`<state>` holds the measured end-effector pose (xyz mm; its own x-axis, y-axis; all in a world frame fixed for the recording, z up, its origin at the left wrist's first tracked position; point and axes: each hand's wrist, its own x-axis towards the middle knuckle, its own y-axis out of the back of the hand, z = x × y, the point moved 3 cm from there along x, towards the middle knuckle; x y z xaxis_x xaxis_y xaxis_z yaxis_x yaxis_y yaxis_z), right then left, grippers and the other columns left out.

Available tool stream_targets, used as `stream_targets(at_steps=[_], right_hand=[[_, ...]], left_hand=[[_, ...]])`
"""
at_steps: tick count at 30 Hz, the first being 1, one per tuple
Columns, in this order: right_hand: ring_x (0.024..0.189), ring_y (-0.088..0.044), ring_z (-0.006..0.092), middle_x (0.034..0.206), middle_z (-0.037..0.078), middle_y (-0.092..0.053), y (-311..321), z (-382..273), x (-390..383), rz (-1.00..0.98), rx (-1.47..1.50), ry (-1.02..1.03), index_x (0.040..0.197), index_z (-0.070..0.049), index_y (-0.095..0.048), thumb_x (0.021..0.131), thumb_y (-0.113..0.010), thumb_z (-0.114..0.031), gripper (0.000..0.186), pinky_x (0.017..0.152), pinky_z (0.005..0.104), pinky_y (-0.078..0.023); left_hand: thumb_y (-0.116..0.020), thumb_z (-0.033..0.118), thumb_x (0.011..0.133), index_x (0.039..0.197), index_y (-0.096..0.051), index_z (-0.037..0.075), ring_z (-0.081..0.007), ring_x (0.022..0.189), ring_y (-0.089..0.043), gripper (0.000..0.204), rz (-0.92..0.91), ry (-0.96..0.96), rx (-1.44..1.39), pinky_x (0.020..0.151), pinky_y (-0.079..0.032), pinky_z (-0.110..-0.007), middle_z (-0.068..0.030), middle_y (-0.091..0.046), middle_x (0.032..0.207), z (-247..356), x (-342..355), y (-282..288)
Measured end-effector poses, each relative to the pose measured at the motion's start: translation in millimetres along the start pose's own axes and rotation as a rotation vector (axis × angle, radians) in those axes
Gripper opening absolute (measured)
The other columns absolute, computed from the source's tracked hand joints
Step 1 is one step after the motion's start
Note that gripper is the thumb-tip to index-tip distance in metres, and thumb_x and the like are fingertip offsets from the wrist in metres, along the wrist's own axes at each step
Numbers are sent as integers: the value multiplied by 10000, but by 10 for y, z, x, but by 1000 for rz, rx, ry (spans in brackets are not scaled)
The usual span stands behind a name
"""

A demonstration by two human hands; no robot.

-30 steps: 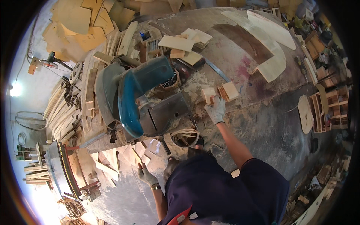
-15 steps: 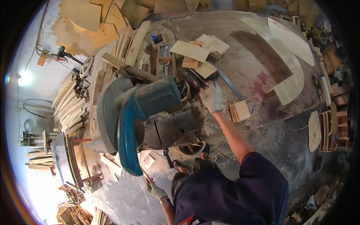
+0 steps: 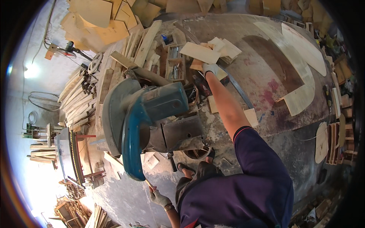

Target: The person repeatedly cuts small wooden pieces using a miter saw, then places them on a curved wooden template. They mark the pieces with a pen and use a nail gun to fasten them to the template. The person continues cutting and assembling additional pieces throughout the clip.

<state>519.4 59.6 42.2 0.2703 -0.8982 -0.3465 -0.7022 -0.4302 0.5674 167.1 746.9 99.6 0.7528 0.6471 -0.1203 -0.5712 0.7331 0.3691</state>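
Observation:
My right hand [image 3: 210,69], in a pale glove, reaches far forward onto a pile of small flat wooden pieces [image 3: 205,52] at the back of the dusty workbench [image 3: 266,79]. It lies on a yellowish piece; its grip is hidden. My left hand [image 3: 157,197], also gloved, hangs low beside my body with its fingers closed on a thin wooden stick [image 3: 146,184]. The stick points up at the lower edge of a big blue chop saw [image 3: 152,114]. Two small blocks [image 3: 251,116] lie beside my right forearm.
Large curved plywood cutouts [image 3: 300,68] lie on the right of the bench. An open box of tools [image 3: 175,60] stands behind the saw. Stacks of wooden slats [image 3: 80,102] and plywood offcuts [image 3: 99,19] fill the left and back. A fan [image 3: 68,47] stands far left.
My right hand has moved forward from the small blocks near the saw to the pile at the back of the bench. The view has swung closer over the saw. My left hand stays low.

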Motion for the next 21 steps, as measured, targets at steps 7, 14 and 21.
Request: stream_targets(at_steps=[7,14,21], right_hand=[[987,-740,366,1091,263,-751,-1,192,164,79,361,-172,1095,63,-732,847,-759,-288,431,857,438,-577],[721,-729,316,903,187,-725,5,372,507,46,742,-37,1151,41,-596,912,-732,-209,372,615,433,-569],[548,-651,212,757,109,-643,381,201,496,-318,843,-57,1007,-6,-609,940,-714,-143,185,474,368,-500]], left_hand=[[-610,39,972,1385,-637,-68,-215,1036,-678,427,-16,-37,20,973,-510,-350,-166,-734,1161,7,25,-23],[-663,59,973,1371,-649,-68,-191,1016,-662,418,-7,-37,63,964,-509,-342,-155,-729,1165,8,1,61],[-599,103,999,1392,-647,-36,-176,1000,-660,420,-31,-57,21,901,-490,-317,-137,-737,1118,-14,34,46]])
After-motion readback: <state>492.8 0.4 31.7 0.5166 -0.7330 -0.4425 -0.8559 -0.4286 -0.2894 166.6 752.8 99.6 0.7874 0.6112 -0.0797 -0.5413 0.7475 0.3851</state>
